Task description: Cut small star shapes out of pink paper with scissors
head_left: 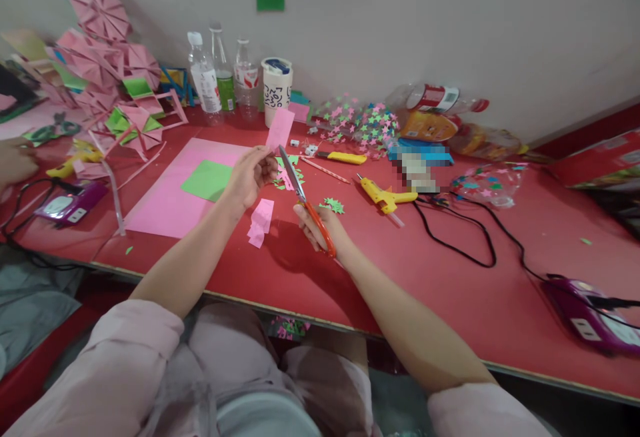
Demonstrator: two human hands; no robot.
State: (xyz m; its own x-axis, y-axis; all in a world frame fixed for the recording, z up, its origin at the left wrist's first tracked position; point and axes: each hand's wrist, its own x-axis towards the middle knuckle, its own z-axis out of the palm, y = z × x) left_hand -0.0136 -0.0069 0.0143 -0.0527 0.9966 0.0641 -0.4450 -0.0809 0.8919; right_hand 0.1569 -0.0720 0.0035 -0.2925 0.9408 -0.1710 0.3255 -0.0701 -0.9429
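My left hand [251, 174] pinches a small pink paper piece [280, 128] and holds it upright above the red table [380, 277]. My right hand [320, 227] grips orange-handled scissors [306, 198], whose blades point up toward the lower edge of that paper. Pink scraps [261, 222] lie on the table between my hands. Green and pink cut-outs [290, 176] are scattered just behind the blades. A large pink sheet [170, 200] with a green square [207, 180] on it lies to the left of my left hand.
A yellow glue gun [385, 195] with a black cable [460, 237], a yellow utility knife [343, 156], bottles [205, 80], a paper cup [277, 88], a bag of paper stars [357, 120], folded pink paper shapes [103, 57] and purple devices [593, 314] crowd the table. Another person's hand [15, 164] shows at the far left.
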